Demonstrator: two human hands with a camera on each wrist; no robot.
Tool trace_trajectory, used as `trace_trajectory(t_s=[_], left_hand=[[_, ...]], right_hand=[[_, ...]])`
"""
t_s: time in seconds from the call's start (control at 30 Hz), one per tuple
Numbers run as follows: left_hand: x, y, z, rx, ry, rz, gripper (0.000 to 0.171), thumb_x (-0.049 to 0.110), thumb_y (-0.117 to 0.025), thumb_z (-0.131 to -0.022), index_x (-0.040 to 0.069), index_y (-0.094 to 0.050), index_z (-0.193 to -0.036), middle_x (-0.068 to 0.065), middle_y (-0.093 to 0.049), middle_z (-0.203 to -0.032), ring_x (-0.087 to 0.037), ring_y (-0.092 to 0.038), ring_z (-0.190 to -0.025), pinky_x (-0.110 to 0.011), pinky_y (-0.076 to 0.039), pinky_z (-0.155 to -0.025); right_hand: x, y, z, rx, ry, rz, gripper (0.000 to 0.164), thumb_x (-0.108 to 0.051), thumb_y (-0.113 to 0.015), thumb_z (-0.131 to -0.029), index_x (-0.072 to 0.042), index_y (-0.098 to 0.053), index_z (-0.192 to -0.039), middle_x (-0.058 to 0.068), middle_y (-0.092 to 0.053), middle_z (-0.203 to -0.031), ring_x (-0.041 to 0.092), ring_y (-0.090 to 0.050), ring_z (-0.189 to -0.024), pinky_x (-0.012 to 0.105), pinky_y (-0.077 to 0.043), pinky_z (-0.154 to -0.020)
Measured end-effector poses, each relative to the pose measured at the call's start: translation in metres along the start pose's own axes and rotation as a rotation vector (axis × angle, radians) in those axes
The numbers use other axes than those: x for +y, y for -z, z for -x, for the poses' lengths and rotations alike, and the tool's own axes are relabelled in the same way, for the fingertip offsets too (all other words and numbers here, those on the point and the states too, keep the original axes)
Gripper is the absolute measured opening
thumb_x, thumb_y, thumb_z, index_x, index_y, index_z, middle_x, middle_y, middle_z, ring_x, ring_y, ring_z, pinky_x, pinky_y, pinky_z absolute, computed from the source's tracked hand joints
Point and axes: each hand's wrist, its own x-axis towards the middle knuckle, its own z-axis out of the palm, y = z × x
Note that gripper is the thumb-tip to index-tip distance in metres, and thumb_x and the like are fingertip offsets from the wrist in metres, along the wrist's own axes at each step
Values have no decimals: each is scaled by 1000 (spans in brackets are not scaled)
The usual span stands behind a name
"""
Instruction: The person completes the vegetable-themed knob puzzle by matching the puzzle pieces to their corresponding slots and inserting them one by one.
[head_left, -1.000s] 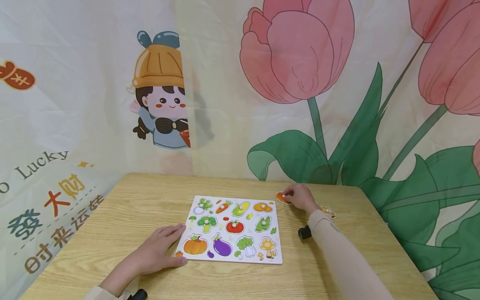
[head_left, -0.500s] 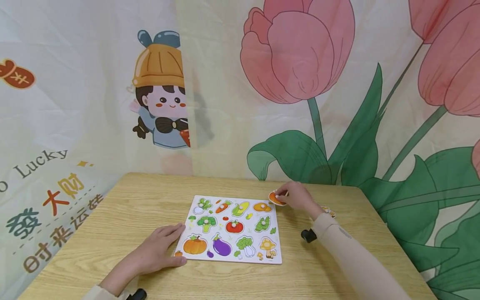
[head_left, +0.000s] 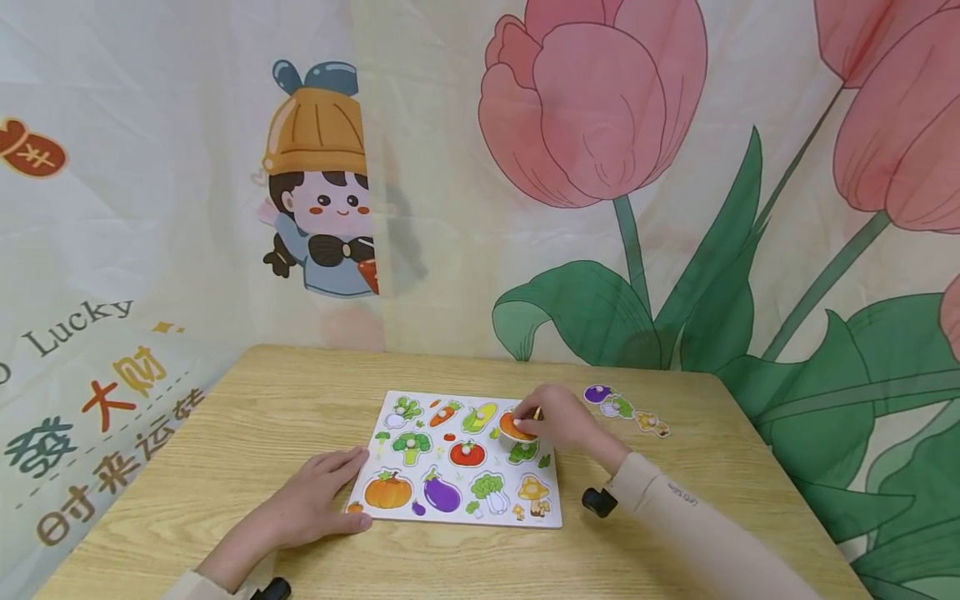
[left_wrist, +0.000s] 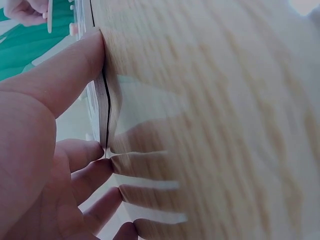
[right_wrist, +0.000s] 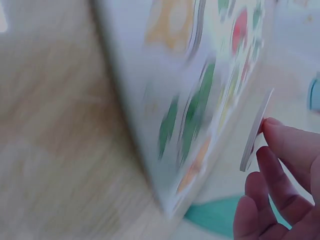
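Observation:
A white vegetable puzzle board [head_left: 442, 514] lies on the table; several of its pictures carry small knobs. My right hand [head_left: 564, 421] pinches an orange, pumpkin-like puzzle piece [head_left: 516, 427] by its knob, over the board's upper right part. From the right wrist, that piece [right_wrist: 256, 130] appears edge-on, held between thumb and fingertips above the blurred board. My left hand [head_left: 311, 500] rests against the board's left side, fingers extended, thumb by the lower left corner. In the left wrist view, the fingers [left_wrist: 92, 182] and thumb touch the board's edge [left_wrist: 102, 107].
Right of the board lie an eggplant piece [head_left: 597, 393], a leafy green-and-white piece [head_left: 618, 407] and a mushroom piece [head_left: 651, 423]. The wooden table [head_left: 247, 417] reaches back to a printed curtain [head_left: 435, 325] with tulips.
My right hand has carried the orange piece leftward from beside the board to above its upper right part. The loose pieces at right have come into view. My left hand stays put.

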Motion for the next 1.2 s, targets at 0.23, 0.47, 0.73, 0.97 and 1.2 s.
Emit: trace_trajectory(t_s=[0.23, 0.47, 0.73, 0.97, 1.2], left_hand=[[1, 1, 0, -1, -2, 4, 99, 66, -69, -78, 6, -38, -150, -14, -36, -154, -43, -30, -139, -62, -33, -106], [2, 2, 0, 7, -4, 0, 98, 63, -71, -78, 5, -39, -149, -14, -37, -154, -43, -31, -138, -62, -33, -106], [3, 4, 4, 17, -29, -1, 97, 64, -71, -77, 4, -41, -148, -16, -39, -152, -43, -33, -137, -62, -35, -105], [2, 3, 4, 20, -39, -1, 96, 64, -70, -78, 5, -42, -148, -15, -40, -151, -42, -33, -137, -61, -35, -104], [0, 2, 4, 22, -42, 10, 97, 65, -68, -78, 5, -41, -148, -15, -39, -152, -42, -33, -137, -62, -35, -104]], right_hand=[[-35, -25, 6, -27, 85, -6, 9, -26, -75, -88, -23, -79, -95, -17, -64, -84, 7, -52, -71, 21, -46, -61], [-66, -47, 5, -29, 130, -23, 7, -25, -76, -87, -25, -79, -93, -20, -65, -80, 3, -50, -70, 19, -43, -62], [-101, -70, -1, -47, 145, -58, 7, -25, -76, -87, -23, -80, -92, -21, -65, -79, 2, -52, -71, 18, -42, -61], [-125, -85, -8, -52, 145, -71, 7, -25, -75, -87, -24, -80, -92, -22, -66, -77, -4, -52, -69, 15, -42, -61], [-134, -95, -10, -71, 118, -138, 5, -24, -76, -87, -23, -80, -90, -21, -65, -75, -5, -51, -64, 14, -42, -59]])
